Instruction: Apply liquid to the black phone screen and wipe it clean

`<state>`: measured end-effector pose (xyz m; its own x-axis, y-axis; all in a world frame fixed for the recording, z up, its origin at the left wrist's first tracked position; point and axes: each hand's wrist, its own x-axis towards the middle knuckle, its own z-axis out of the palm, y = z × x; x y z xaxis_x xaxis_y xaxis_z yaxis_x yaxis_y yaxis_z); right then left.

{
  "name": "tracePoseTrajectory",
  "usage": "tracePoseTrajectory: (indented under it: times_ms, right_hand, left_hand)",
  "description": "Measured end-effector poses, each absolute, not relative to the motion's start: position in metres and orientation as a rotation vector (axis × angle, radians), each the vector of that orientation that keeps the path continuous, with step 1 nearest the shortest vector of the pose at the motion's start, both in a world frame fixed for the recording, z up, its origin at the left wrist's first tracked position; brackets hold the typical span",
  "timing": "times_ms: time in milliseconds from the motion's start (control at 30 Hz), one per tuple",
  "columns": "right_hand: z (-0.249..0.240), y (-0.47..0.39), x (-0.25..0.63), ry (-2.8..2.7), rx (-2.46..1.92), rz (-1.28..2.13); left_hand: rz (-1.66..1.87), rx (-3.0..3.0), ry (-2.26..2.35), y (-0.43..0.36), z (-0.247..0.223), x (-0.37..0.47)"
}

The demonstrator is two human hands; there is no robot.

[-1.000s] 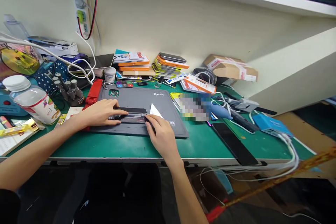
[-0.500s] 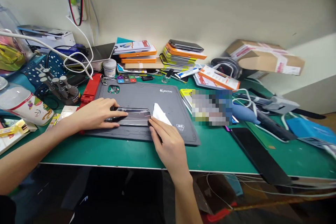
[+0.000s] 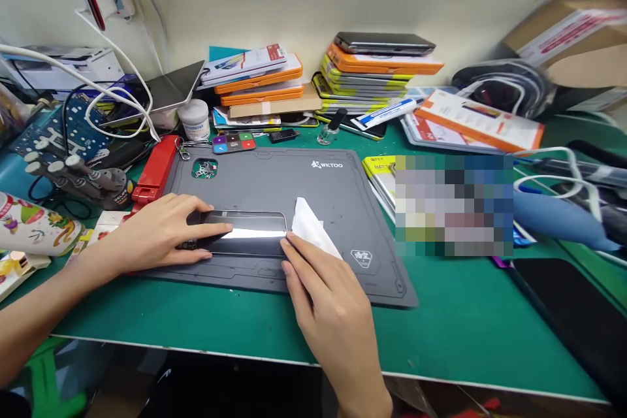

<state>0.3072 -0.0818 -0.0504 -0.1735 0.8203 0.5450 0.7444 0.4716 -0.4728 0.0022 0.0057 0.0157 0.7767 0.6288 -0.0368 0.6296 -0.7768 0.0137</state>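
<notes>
A dark phone [image 3: 255,233] with a glossy screen lies lengthwise on the grey mat [image 3: 264,176]. My left hand [image 3: 166,228] spreads over its left end, the index finger stretched onto the screen and other fingers along the edges. At the right end, my right hand [image 3: 328,300] has its fingers close together, with the tips against the phone's corner; whether they pinch anything is too small to tell. A white cloth or paper [image 3: 313,225] lies beside the phone, partly behind my right hand.
A red tool [image 3: 155,173], a screwdriver stand [image 3: 110,188] and a white jar [image 3: 194,119] are at the left. Stacked boxes [image 3: 372,65] stand along the wall. At the right lies a black phone-like slab [image 3: 568,300]; a blurred patch hides things beside the mat.
The view has come closer to the bench and shifted. My hands keep nearly the same places at the two ends of the phone, and a bright reflection now crosses its screen.
</notes>
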Motion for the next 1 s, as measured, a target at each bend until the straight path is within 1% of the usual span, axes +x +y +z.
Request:
tracePoseTrajectory:
  times_ms: [200, 467, 1000]
  right_hand:
    - [-0.0518, -0.0825, 0.3098, -1.958, -1.285, 0.131]
    - [-0.0496, -0.08, 0.311, -2.017, -1.258, -0.005]
    - [-0.0478, -0.0782, 0.3059, -2.058, -1.219, -0.195]
  left_hand:
    - [-0.072, 2.922, 1.06, 0.0058, 0.0133, -0.0005]
    - [0.12, 3.059, 0.954, 0.0059, 0.0125, -0.0001]
    - [0.107, 3.052, 0.947, 0.0079, 0.0111, 0.0]
